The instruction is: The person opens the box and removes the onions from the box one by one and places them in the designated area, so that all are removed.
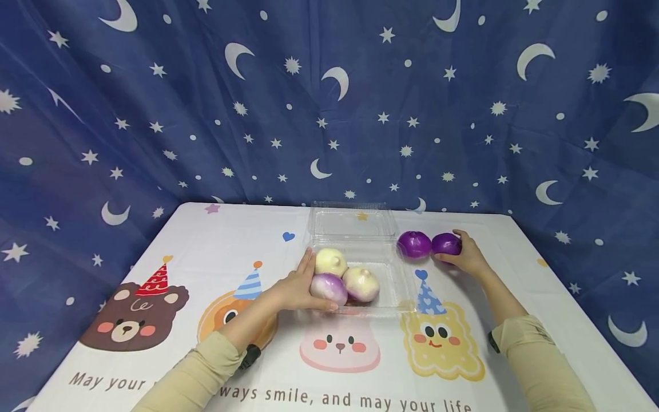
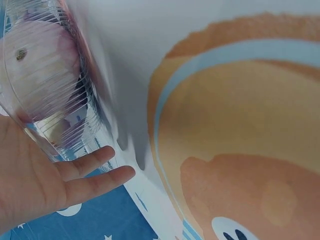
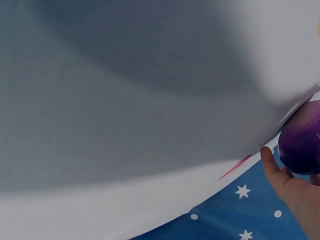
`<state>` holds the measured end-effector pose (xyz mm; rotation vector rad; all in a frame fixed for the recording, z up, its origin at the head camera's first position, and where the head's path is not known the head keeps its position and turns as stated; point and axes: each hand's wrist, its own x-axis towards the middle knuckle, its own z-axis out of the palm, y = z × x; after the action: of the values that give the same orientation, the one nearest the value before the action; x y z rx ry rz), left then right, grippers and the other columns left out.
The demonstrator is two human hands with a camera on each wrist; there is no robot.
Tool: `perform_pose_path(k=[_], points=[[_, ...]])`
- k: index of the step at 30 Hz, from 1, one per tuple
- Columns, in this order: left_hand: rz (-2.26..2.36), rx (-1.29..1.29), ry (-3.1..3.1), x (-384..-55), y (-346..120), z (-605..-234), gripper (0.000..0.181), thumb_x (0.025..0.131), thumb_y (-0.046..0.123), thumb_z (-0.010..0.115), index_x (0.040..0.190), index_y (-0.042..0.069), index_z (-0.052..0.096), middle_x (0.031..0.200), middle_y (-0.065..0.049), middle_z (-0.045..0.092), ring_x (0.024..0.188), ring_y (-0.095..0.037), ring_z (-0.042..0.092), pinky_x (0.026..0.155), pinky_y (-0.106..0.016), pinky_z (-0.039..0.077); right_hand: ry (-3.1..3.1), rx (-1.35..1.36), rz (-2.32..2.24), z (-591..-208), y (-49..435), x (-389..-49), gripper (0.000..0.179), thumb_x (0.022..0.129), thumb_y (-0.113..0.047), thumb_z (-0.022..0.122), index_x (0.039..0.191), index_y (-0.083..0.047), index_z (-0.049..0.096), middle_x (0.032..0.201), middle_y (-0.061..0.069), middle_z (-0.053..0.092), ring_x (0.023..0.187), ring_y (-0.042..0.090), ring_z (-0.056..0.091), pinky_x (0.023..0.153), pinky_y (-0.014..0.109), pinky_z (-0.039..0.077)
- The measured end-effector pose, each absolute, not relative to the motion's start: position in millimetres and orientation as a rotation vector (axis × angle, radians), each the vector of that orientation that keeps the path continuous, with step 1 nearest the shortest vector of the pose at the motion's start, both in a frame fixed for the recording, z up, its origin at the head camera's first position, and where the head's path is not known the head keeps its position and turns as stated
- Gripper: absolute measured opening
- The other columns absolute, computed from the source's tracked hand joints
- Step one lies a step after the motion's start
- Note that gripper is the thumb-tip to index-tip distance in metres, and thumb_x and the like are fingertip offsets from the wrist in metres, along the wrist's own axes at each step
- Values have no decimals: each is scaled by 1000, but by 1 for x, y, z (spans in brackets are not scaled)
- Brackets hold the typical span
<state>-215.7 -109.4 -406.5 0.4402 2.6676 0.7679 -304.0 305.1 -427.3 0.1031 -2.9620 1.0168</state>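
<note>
A clear plastic clamshell box (image 1: 396,286) lies with its lid (image 1: 355,223) folded back, away from me. In its left part sit three pale onions tinged with purple, among them a front one (image 1: 329,288), a right one (image 1: 362,284) and a back one (image 1: 331,261). My left hand (image 1: 294,289) rests against the box's left side, thumb along the front edge; in the left wrist view its visible fingers (image 2: 95,184) are straight. To the right of the box, my right hand (image 1: 469,256) holds a dark purple onion (image 1: 445,244) between thumb and fingers. Another purple onion (image 1: 414,245) lies just left of it.
A white tablecloth (image 1: 247,229) with printed cartoon figures and lettering covers the table. Behind the table's far edge hangs a dark blue curtain (image 1: 360,171) with moons and stars.
</note>
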Motion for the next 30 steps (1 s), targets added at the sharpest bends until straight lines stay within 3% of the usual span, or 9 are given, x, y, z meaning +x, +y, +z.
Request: perform_pose_path(k=[20, 25, 30], points=[[753, 439, 2684, -215, -111, -403, 125, 69, 60, 73, 152, 4, -2, 159, -8, -13, 132, -48, 34, 95, -57, 44, -2794, 150, 914, -414, 291, -284, 79, 82, -22, 70, 141, 8, 27, 139, 40, 27, 126, 58, 28, 101, 70, 28], [764, 444, 2684, -215, -111, -404, 124, 69, 60, 73, 151, 4, -2, 159, -8, -13, 133, -48, 33, 95, -58, 43, -2628, 136, 946, -409, 278, -278, 64, 84, -17, 69, 135, 7, 37, 136, 36, 36, 126, 53, 32, 104, 64, 27], [754, 450, 2680, -216, -110, -405, 125, 69, 61, 73, 151, 5, -3, 159, -8, -13, 133, -47, 33, 95, -57, 44, -2472, 121, 1095, -404, 260, -268, 51, 86, -12, 66, 129, 7, 45, 129, 31, 44, 118, 46, 41, 101, 57, 35]])
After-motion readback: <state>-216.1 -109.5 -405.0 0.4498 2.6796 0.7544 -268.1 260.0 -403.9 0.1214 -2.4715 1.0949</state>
